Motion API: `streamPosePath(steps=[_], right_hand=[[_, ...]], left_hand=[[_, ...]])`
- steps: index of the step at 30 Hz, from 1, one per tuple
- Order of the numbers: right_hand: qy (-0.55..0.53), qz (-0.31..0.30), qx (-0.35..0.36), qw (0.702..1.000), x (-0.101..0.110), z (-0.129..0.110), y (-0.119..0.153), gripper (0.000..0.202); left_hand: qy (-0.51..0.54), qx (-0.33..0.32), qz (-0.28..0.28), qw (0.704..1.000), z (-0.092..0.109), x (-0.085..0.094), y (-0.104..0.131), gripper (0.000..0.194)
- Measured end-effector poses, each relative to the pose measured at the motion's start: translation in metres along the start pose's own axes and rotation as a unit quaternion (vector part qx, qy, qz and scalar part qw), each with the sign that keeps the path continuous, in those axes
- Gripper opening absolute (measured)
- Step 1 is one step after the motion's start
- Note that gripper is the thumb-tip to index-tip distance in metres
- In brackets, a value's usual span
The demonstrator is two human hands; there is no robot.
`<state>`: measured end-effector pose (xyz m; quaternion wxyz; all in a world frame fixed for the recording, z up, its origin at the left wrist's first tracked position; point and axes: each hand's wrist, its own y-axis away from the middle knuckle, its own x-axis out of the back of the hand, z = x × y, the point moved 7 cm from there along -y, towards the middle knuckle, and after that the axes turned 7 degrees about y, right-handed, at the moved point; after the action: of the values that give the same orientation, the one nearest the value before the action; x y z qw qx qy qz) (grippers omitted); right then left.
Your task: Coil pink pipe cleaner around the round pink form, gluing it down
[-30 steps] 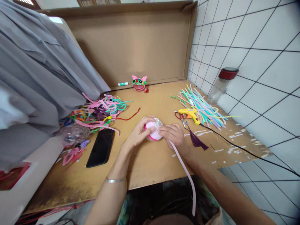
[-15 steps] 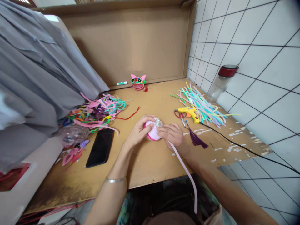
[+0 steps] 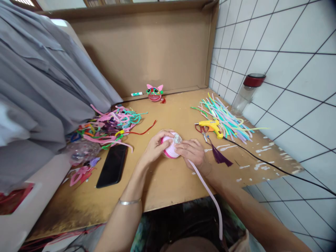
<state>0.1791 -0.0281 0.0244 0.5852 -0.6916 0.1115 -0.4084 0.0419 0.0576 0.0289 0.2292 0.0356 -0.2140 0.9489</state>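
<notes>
A small rounded form wound with pale pink pipe cleaner (image 3: 172, 149) is between my hands, with a darker pink band along its lower left edge. Something clear and shiny (image 3: 177, 138) shows at its upper end. My left hand (image 3: 158, 146) is closed round the form's left side, thumb on top. On the other side, my right hand (image 3: 192, 151) has its fingers pressed together against the winding, pinching the pipe cleaner. A loose pale pink tail (image 3: 207, 189) of it hangs from under that hand past the table's front edge.
A yellow glue gun (image 3: 211, 126) with a black cord lies right, by scissors (image 3: 203, 131) with a purple tassel. Pipe cleaners (image 3: 225, 115) lie behind it. At left are a tangled pile (image 3: 112, 122) and a phone (image 3: 112, 166). A pink-eared animal head (image 3: 154, 92) sits at the back.
My hands stay almost in place on the wound form; my right fingers have shifted very slightly. The view has moved a little.
</notes>
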Motion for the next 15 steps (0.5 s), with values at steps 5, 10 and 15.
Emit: streamPosePath(steps=[5,10,15], right_hand=[[-0.003,-0.004,-0.008,1.000,-0.0006,0.0005,0.0010,0.024],[-0.001,0.003,-0.004,1.000,0.0005,-0.0004,-0.0001,0.023],[-0.001,0.005,-0.005,1.000,-0.0014,0.0003,0.0008,0.025]], left_hand=[[-0.004,-0.003,0.000,1.000,-0.0016,0.0005,0.0001,0.017],[-0.013,-0.006,0.012,1.000,-0.0038,0.0015,-0.0003,0.020],[0.006,-0.003,0.024,1.000,-0.0062,0.0013,-0.0003,0.024]])
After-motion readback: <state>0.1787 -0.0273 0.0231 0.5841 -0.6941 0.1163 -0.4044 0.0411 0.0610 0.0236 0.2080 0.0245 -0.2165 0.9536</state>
